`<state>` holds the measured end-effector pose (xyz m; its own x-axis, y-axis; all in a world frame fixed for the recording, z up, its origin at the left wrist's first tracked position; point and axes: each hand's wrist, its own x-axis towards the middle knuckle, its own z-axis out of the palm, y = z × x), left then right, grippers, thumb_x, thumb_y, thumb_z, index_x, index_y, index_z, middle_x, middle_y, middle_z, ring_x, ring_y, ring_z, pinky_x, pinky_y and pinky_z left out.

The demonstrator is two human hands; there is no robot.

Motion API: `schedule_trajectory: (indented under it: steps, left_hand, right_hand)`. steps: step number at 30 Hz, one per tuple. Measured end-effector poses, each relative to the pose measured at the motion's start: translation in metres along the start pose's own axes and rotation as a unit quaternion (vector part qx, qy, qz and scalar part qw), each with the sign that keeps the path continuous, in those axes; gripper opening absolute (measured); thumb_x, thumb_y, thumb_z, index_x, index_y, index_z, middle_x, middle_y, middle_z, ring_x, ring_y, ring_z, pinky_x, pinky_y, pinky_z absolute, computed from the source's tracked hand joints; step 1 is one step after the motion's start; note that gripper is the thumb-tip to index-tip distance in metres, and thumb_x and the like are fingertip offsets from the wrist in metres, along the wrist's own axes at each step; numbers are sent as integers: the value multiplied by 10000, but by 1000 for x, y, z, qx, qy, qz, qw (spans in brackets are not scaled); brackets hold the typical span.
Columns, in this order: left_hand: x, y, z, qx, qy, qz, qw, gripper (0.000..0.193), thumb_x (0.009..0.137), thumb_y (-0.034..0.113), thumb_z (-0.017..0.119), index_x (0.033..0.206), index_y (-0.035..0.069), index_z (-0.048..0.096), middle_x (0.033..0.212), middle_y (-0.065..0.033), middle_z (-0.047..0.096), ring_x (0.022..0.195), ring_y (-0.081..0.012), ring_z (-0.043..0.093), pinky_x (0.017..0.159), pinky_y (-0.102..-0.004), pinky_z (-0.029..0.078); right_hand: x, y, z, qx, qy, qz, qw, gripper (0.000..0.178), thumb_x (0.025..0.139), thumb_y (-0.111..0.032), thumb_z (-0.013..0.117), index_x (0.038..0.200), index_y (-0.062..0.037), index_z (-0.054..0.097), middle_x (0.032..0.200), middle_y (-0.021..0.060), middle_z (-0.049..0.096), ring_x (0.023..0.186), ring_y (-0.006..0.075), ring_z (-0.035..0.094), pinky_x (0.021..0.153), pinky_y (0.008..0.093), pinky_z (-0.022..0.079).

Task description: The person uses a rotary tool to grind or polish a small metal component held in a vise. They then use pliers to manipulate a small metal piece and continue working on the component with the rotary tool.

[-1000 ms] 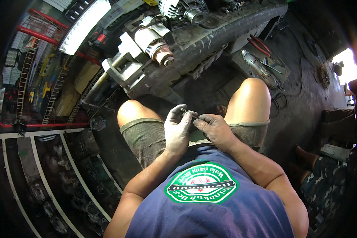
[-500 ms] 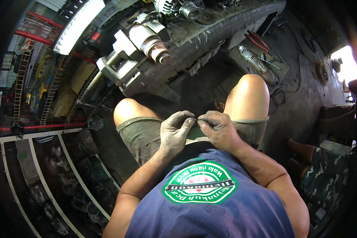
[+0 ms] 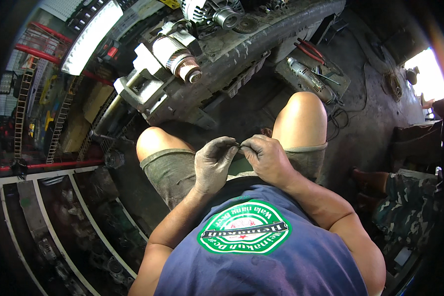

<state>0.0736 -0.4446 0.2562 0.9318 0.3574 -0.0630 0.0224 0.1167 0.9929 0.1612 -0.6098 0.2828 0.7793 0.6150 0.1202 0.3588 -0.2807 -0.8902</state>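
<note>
My left hand (image 3: 213,166) and my right hand (image 3: 269,157) meet over my lap, between my knees. Both are closed in a pinch, fingertips almost touching. Between them shows a tiny dark thing (image 3: 239,146), too small to make out. Grey-black grime covers the fingers of both hands. Beyond my knees, a bench vise (image 3: 144,91) stands at the edge of a workbench (image 3: 246,52). A motor armature (image 3: 175,56) with a copper-coloured end rests at the vise, apart from my hands.
An alternator (image 3: 209,12) lies farther back on the bench. To the right, a low stand holds a power tool (image 3: 306,76), red-handled pliers (image 3: 311,52) and a screwdriver (image 3: 326,78). A rack (image 3: 79,195) of metal parts fills the left side. Camouflage cloth (image 3: 404,204) is at right.
The whole view has shifted slightly, so the bench and stand sit a little farther left. My hands stay pinched together over my lap, with only a slight change in the fingers.
</note>
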Motion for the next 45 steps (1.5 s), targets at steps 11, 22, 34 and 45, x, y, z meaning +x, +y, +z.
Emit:
schedule_trajectory:
  steps: [11, 22, 34, 45]
  left_hand:
    - [14, -3, -19, -120, 40, -21, 992, 192, 1031, 2, 665, 1219, -31, 647, 1101, -80, 710, 1020, -155, 705, 949, -306, 585]
    - [16, -19, -36, -191, 105, -66, 974, 209, 1016, 8, 678, 1223, -7, 649, 1039, -83, 735, 947, -143, 715, 887, -295, 591]
    - [32, -18, -60, -212, 133, -101, 963, 201, 1014, 26, 687, 1211, -1, 659, 1043, -83, 745, 962, -132, 714, 891, -276, 579]
    - [33, -15, -80, -310, 136, -55, 939, 209, 1023, 59, 697, 1221, 35, 634, 1043, -59, 721, 970, -159, 723, 900, -324, 600]
  right_hand:
    - [9, 2, -20, 257, -62, 247, 932, 243, 1068, -196, 626, 1059, 29, 718, 749, -6, 593, 644, 84, 529, 583, 275, 438]
    - [155, -67, -75, 148, -82, 105, 980, 215, 1001, -131, 570, 1134, -41, 713, 783, -39, 557, 637, 43, 461, 574, 226, 370]
    - [414, -91, 34, -166, -41, -152, 973, 228, 937, -204, 724, 982, 20, 725, 844, 168, 757, 744, 210, 727, 660, 352, 554]
    - [200, -76, -14, 347, -191, 130, 909, 249, 1076, -82, 553, 1297, 17, 613, 1164, 169, 729, 1015, 248, 755, 882, 387, 656]
